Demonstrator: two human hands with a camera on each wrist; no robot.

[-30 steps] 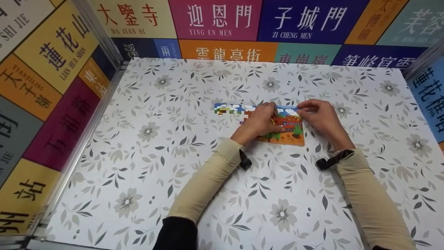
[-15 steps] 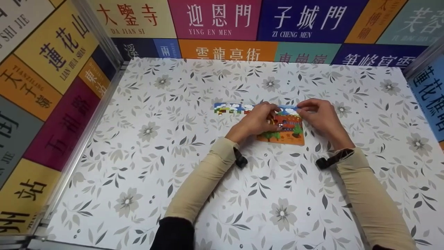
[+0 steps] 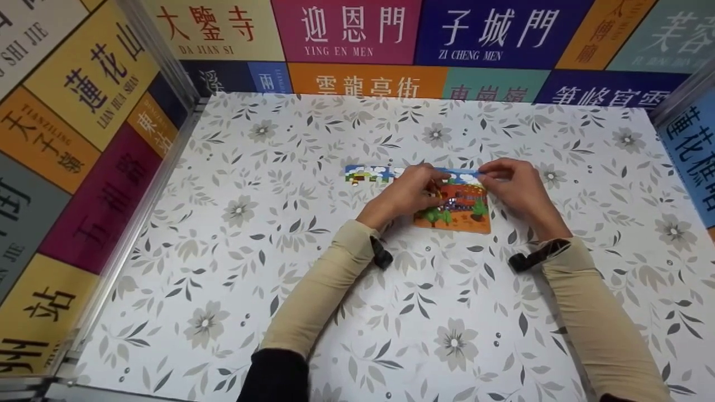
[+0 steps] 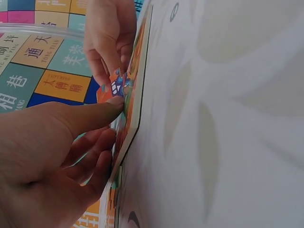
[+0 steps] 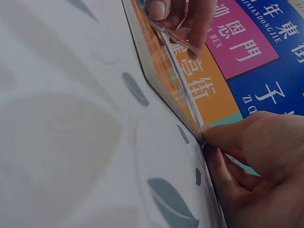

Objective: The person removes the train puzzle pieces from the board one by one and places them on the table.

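In the head view, a jigsaw puzzle (image 3: 469, 222) is lying right of centre on the floral-covered bench (image 3: 346, 312), its scalloped sky strip (image 3: 368, 172) reaching leftward. The left hand (image 3: 410, 191) is covering its middle; the right hand (image 3: 516, 184) is gripping its upper-right corner.

In the left wrist view, the left hand's fingers are almost meeting, apparently pinching a tilted, tabbed jigsaw piece (image 4: 118, 85) at upper left. A skewed push could be springing neighbouring tabs loose or bending thin cardboard.

In the right wrist view, the right hand's fingers are pinching the board's corner tightly at lower right. If that hold were slackening, the smooth cover might be letting everything slide. The printed face is shining glossily above a pale, flat-cut edge.
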